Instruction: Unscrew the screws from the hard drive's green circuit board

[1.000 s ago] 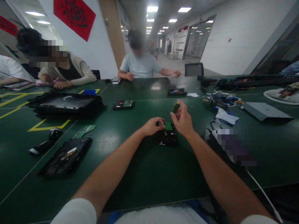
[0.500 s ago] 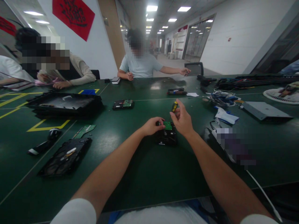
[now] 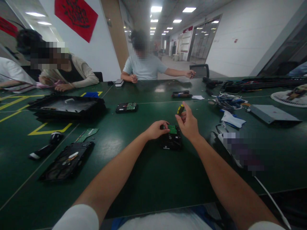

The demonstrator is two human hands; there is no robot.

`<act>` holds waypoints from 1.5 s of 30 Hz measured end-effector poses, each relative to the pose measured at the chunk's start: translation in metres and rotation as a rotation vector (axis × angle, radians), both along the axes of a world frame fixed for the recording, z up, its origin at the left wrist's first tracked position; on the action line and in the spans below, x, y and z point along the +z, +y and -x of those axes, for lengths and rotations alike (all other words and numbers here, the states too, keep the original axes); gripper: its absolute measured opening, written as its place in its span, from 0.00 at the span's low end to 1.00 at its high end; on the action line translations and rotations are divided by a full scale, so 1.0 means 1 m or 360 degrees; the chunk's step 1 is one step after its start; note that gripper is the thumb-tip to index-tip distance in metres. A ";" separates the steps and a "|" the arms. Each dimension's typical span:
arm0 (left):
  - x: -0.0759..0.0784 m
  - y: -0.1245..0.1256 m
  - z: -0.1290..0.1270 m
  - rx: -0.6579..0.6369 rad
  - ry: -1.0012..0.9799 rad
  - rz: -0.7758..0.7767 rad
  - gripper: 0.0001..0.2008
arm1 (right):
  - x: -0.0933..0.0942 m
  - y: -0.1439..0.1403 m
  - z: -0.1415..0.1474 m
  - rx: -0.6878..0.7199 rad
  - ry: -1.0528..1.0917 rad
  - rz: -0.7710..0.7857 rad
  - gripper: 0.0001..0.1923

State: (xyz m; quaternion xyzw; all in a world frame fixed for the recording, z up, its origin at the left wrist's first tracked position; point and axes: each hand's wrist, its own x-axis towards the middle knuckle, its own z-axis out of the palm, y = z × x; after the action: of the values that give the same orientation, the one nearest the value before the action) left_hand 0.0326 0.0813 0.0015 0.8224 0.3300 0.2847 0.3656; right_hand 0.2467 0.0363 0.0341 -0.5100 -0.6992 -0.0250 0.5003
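Note:
In front of me on the table lies a black hard drive (image 3: pixel 170 142) with a green circuit board (image 3: pixel 172 129) on its far part. My left hand (image 3: pixel 157 130) is closed at the drive's far left side, its thumb and fingers curled at the board's edge. Between the fingertips of my right hand (image 3: pixel 189 123) is a yellow and black screwdriver handle (image 3: pixel 180 109), held upright with a slight tilt above the drive's far right side. The screwdriver's lower end is hidden or too small to make out.
A second opened drive (image 3: pixel 68 161), a loose green board (image 3: pixel 87 134) and a black tool (image 3: pixel 45 146) lie left. Behind them are stacked black trays (image 3: pixel 67 107) and another drive (image 3: pixel 126 107). At right are a metal box (image 3: pixel 273 114) and cables (image 3: pixel 230 101). Co-workers sit opposite.
The screwdriver handle tilts slightly more to the right, and my right hand has shifted a touch that way. My left hand and the hard drive stay in place.

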 end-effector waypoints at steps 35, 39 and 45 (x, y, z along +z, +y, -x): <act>-0.004 0.002 0.001 0.0008 -0.0018 -0.0005 0.07 | 0.002 0.000 0.002 0.0013 0.0000 -0.0169 0.37; -0.005 0.002 0.001 -0.0006 -0.0033 -0.0016 0.07 | 0.001 0.001 0.001 -0.0004 0.0010 -0.0166 0.37; -0.006 0.003 0.001 0.0001 -0.0019 -0.0011 0.07 | 0.001 0.001 0.001 0.0000 -0.0007 -0.0174 0.35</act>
State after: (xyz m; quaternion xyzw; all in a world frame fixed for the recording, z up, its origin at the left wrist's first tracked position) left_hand 0.0319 0.0842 -0.0044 0.8218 0.3271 0.2909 0.3646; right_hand 0.2459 0.0373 0.0346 -0.4819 -0.6979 -0.0642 0.5259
